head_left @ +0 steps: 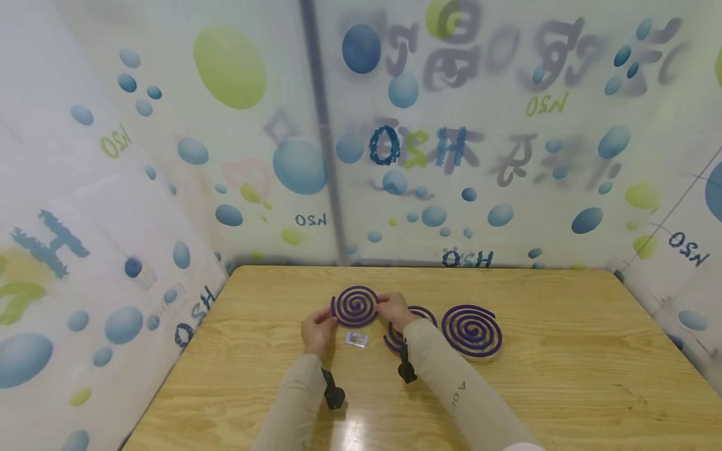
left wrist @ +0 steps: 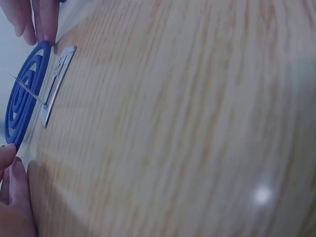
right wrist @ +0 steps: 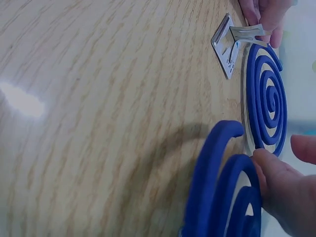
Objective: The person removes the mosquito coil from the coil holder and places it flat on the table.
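Observation:
My left hand [head_left: 318,331] pinches the near-left edge of a dark purple mosquito coil [head_left: 356,307], thumb on top and fingers below. At its opposite edge my right hand [head_left: 395,309] touches the coil with extended fingers. In the right wrist view the upper digit of the right hand [right wrist: 289,190] stands apart from the coil. A small silver metal coil stand [head_left: 356,340] lies just in front of the held coil, its thin prong [left wrist: 29,91] sticking up from the flat plate.
A second mosquito coil [head_left: 390,341] lies under the right forearm, partly hidden by it. Further right, a third coil [head_left: 471,331] rests on the wooden table [head_left: 564,376]. A patterned curtain wall [head_left: 429,238] stands behind the table.

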{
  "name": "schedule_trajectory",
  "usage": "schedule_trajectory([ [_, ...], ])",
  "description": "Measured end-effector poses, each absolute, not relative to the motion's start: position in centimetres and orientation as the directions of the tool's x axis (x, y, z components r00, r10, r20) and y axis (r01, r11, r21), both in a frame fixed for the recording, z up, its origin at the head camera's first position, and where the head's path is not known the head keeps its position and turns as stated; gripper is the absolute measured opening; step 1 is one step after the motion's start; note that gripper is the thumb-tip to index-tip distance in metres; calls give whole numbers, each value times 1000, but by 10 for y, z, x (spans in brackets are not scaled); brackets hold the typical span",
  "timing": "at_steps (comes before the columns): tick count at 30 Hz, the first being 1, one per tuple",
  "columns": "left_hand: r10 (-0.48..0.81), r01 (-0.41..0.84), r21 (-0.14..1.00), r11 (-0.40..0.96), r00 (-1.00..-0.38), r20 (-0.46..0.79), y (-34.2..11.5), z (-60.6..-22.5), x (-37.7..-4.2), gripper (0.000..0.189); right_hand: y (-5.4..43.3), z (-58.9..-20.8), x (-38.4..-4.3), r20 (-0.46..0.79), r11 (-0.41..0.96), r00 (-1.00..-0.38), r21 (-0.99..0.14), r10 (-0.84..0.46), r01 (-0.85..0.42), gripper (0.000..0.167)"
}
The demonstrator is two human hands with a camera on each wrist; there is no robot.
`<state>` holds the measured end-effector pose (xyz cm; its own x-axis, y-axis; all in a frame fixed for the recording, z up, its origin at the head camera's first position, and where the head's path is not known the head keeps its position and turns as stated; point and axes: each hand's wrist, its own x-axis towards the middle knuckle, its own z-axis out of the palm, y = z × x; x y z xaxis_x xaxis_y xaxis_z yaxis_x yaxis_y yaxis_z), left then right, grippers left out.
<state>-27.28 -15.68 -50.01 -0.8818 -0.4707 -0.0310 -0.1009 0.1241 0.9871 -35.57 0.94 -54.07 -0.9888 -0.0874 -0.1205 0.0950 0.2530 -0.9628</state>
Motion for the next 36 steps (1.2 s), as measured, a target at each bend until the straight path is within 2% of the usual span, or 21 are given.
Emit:
schedule_trajectory([
  [5, -469, -96, 989, 109, -883, -34, -155, -500, -272, 26, 10, -636, -422, -130, 249, -987, -963, -90, 104, 40],
  [8, -465, -89, 991, 100, -884, -32, -155, -500, -271, 26, 11, -647, -429, -149, 243, -984, -962, -94, 123, 45],
  [10, -462, -91, 992, 87, -886, -41, -155, -500, -271, 26, 12, -629, -416, -144, 255, -985, -960, -95, 115, 44],
  [14, -446, -80, 995, 65, -894, -43, -157, -501, -269, 26, 11, -538, -356, -221, 279, -971, -942, -94, 187, 43],
  [17, -426, -69, 997, 43, -904, -44, -160, -502, -268, 27, 12, -475, -314, -249, 248, -962, -945, -115, 215, 43],
  [21, -386, -62, 997, 40, -921, -42, -164, -499, -267, 28, 17, -430, -282, -223, 204, -959, -961, -174, 187, 42],
  [23, -368, -67, 996, 60, -929, -40, -167, -496, -267, 29, 20, -419, -276, -214, 202, -958, -964, -193, 174, 42],
  [30, -274, -113, 987, 118, -959, -77, -168, -481, -268, 33, 36, -435, -292, -172, 176, -957, -975, -235, 132, 41],
  [36, -160, -25, 982, 188, -987, 5, -152, -465, -261, 33, 52, -432, -288, -133, 172, -959, -981, -249, 92, 40],
])
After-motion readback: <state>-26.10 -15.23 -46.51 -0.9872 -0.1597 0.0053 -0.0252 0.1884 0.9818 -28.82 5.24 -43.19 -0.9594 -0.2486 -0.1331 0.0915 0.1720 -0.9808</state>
